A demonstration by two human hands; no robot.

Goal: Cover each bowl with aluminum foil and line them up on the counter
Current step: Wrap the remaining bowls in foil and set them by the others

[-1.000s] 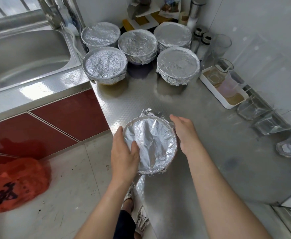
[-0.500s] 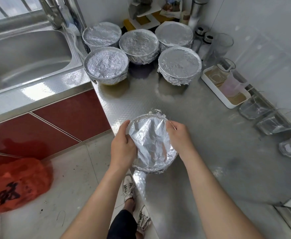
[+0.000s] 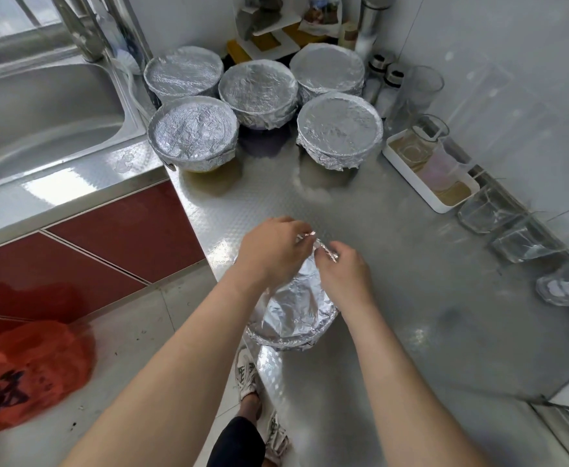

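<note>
A bowl wrapped in crinkled aluminum foil (image 3: pixel 295 313) sits near the front left corner of the steel counter (image 3: pixel 394 264). My left hand (image 3: pixel 269 251) and my right hand (image 3: pixel 342 273) meet over its far rim, and each pinches the bunched foil edge (image 3: pixel 323 249) there. At the back of the counter stand several foil-covered bowls in two rows: one front left (image 3: pixel 194 133), one front right (image 3: pixel 340 128), and behind them three more (image 3: pixel 184 74) (image 3: pixel 258 91) (image 3: pixel 327 69).
A steel sink (image 3: pixel 40 109) with a tap lies at the left. A white tray with cups (image 3: pixel 429 166) and several glasses (image 3: pixel 525 241) line the right wall. Jars and packets stand at the back. An orange plastic bag (image 3: pixel 24 375) lies on the floor.
Both hands moved from the sides of the near bowl up to its far rim and now pinch the foil there. The view shifted slightly.
</note>
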